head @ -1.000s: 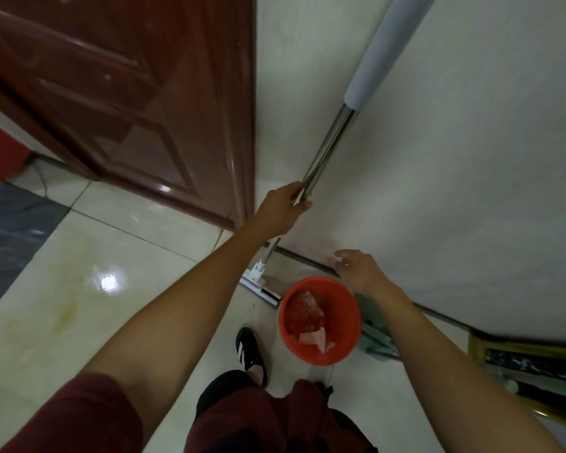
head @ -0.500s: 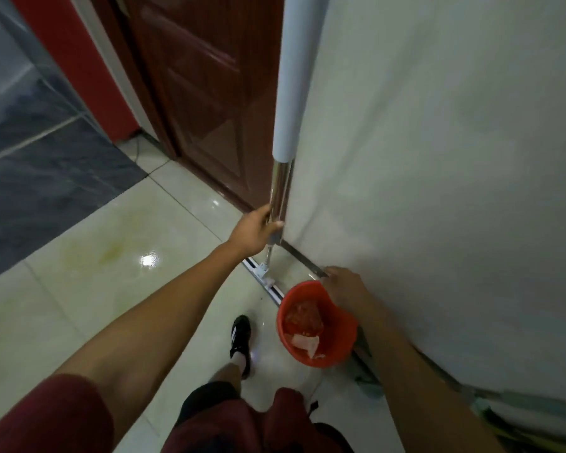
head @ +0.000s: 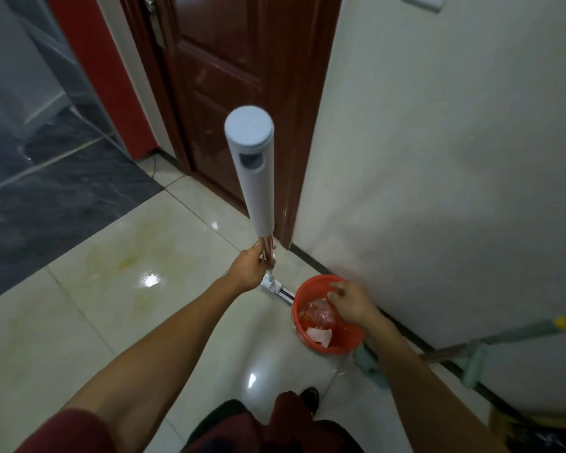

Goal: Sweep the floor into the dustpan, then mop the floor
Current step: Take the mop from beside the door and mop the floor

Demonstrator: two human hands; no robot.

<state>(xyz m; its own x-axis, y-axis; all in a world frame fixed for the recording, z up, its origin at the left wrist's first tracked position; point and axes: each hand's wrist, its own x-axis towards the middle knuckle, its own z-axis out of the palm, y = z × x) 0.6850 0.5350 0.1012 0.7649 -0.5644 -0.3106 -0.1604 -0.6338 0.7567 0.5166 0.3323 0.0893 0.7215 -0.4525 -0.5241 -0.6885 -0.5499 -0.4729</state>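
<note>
1. Knees in dark red cloth and one black shoe (head: 309, 397) sit nearest the camera, on pale glossy floor (head: 89, 335) tiles.
2. Right hand (head: 350, 304) hovers over the orange bucket (head: 343, 343), fingers loosely curled and holding nothing; the bucket holds crumpled plastic and paper scraps, so the sweeping looks largely done, as a guess.
3. Just beyond the bucket a green-handled broom and dustpan (head: 471, 358) lean against the wall (head: 438, 158), set aside.
4. Left hand (head: 250, 268) has its grip wrapped round the metal shaft of the mop (head: 254, 178), which stands near upright with its flat head (head: 280, 287) on the floor beside the bucket.
5. Mopping seems not yet begun: the head sits parked by the skirting, and the whole floor is left to cover.
6. Farther off stand a brown door (head: 229, 76) and dark tiles (head: 56, 188).
</note>
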